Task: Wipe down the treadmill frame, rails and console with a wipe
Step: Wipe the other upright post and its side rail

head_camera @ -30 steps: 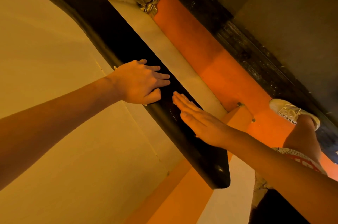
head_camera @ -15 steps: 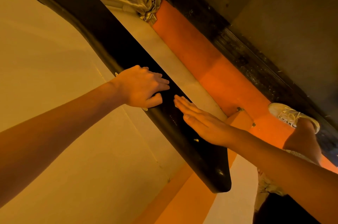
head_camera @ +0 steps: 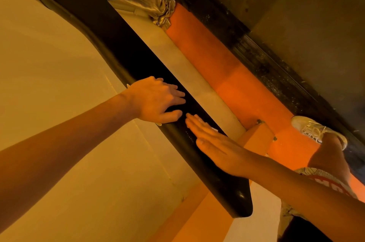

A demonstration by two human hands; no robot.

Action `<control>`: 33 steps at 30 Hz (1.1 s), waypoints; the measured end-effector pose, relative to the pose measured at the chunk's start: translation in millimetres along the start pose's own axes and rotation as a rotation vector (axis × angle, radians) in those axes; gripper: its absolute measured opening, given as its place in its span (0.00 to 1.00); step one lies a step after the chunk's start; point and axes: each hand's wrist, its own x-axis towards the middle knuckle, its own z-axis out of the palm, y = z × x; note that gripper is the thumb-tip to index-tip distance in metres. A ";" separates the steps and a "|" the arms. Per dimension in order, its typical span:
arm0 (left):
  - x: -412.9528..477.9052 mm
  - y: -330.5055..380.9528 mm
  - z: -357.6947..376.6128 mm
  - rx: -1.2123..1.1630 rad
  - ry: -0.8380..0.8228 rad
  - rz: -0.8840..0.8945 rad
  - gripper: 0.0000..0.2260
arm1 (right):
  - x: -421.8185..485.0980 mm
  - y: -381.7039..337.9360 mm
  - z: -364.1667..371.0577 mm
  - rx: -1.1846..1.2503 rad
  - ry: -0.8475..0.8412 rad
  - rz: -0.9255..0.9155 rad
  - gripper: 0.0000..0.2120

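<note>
Lying across the black rail (head_camera: 223,180), the left hand (head_camera: 156,101) presses palm-down with loosely spread fingers on a wipe (head_camera: 158,124), whose pale corners peek out by wrist and thumb. Just beside it, the right hand (head_camera: 217,149) rests flat on the rail, fingers straight, grasping nothing. A white shoe (head_camera: 312,129) shows farther right.

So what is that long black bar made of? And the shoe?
The bar looks like smooth, glossy black plastic or coated metal: small bright glints show near its rounded end. The shoe looks like pale fabric or mesh with laces, though it is too blurry to be sure.
</note>
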 end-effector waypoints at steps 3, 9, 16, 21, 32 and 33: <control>0.4 -0.3 0.3 -0.005 0.014 0.018 0.38 | -4.9 -1.3 2.1 0.007 -0.016 -0.046 0.23; -0.1 -2.3 4.2 0.008 -0.024 0.005 0.38 | 1.7 12.4 -9.5 0.004 -0.002 0.021 0.23; 1.7 -3.6 3.2 0.043 -0.088 -0.006 0.39 | 0.5 17.2 -5.5 -0.003 0.013 -0.008 0.23; 2.0 -4.4 5.3 0.046 -0.084 -0.004 0.38 | -4.5 3.2 2.0 0.011 -0.002 0.003 0.24; 1.6 -3.2 4.7 0.014 -0.035 0.009 0.37 | -1.9 10.8 0.9 0.006 0.029 0.040 0.24; 1.1 -3.6 5.2 0.004 -0.025 0.011 0.37 | -6.6 4.5 4.8 0.014 0.015 0.018 0.25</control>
